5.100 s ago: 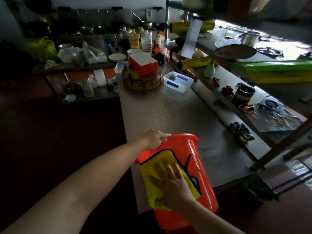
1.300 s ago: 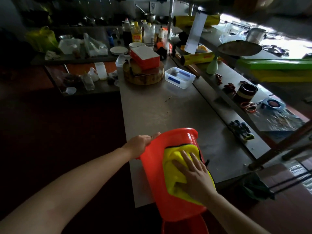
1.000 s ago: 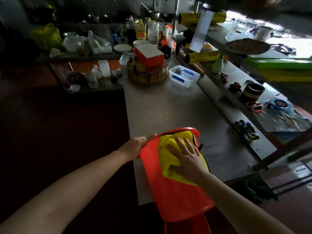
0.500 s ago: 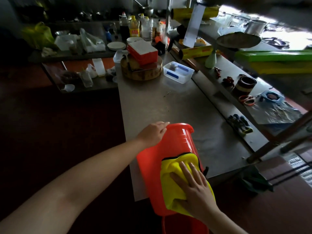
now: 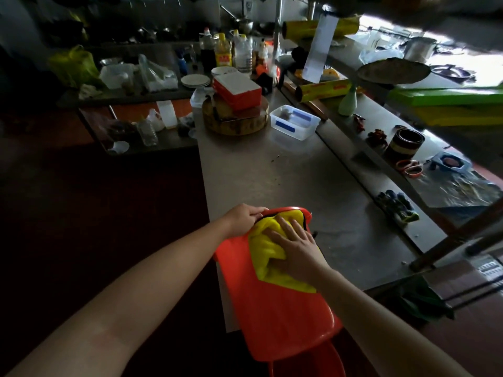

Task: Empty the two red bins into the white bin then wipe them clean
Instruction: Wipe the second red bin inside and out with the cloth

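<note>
Red bin (image 5: 275, 308) lying on its side at the near corner of the steel table (image 5: 285, 183), rim end resting on the tabletop, base end hanging past the near edge toward the viewer; yellow cloth (image 5: 265, 247) spread over the upper side of the bin near the rim, one edge trailing down toward the base; right hand (image 5: 296, 246) flat on the cloth, fingers spread and pointing toward the rim, palm pressing the fabric against the red plastic; left hand (image 5: 243, 219) curled over the left part of the rim, fingers closed on the edge, thumb side touching the cloth's far corner; both forearms bare, reaching in from the lower frame. Just below the base, the curved edge of a second red bin (image 5: 310, 361), mostly cut off by the bottom border; cannot tell how it stands. Farther along the table, well apart from the hands: a clear plastic container (image 5: 294, 121) with blue marks, a round wooden block (image 5: 235, 122) bearing a red-and-white box (image 5: 236, 89), bottles (image 5: 231, 51) crowded at the far end. On the raised ledge to the right: a striped round tin (image 5: 404, 144), dark gloves (image 5: 397, 205), rolls of yellow wrap (image 5: 324, 89). Room dim; floor to the left almost black.
</note>
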